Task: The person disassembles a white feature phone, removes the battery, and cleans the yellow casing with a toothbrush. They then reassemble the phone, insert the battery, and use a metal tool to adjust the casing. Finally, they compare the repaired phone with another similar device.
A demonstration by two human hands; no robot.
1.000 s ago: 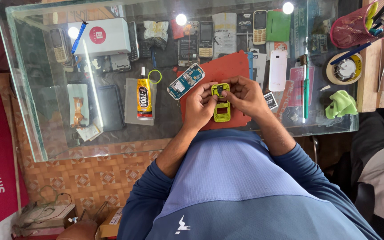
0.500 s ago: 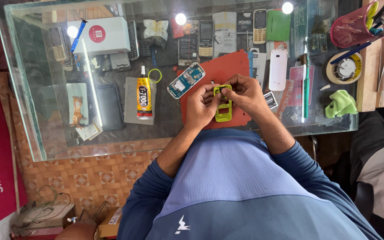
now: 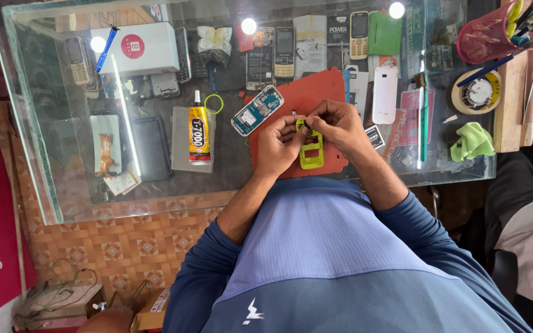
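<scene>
Left hand: the left hand (image 3: 279, 145) is curled shut around the left edge of a yellow-green phone frame (image 3: 310, 150), thumb pressed toward its top end.
Right hand: the right hand (image 3: 338, 125) is closed on the frame's upper end from the other side, fingertips pinching at the top; both hands hold the one piece between them.
Frame: it is a thin plastic shell with a window cut out and an open lower section, held lengthwise just over the mat, its lower end pointing back toward the person's body.
Under the hands: a red work mat (image 3: 303, 98) lies on the glass counter (image 3: 57, 209), directly below both hands and running out beyond them.
Just past the left hand: a blue-green circuit board (image 3: 257, 110) lies slantwise at the mat's edge, near the left knuckles but apart from them.
Further left of the left hand: a yellow glue tube (image 3: 198, 128) lies with its nozzle pointing away, a small green ring (image 3: 213, 103) beside the nozzle.
Right of the right hand: a white phone back cover (image 3: 384, 94) lies near, then a green-handled tool (image 3: 424, 120), then a crumpled green cloth (image 3: 472, 141) well apart.
Far right: a roll of tape (image 3: 478, 92) and, beyond it, a pink mesh pen holder (image 3: 495, 34) with tools in it.
Far beyond the hands: several keypad phones (image 3: 284, 52) sit under the glass, and a white box (image 3: 136, 48) lies well off to the far left.
</scene>
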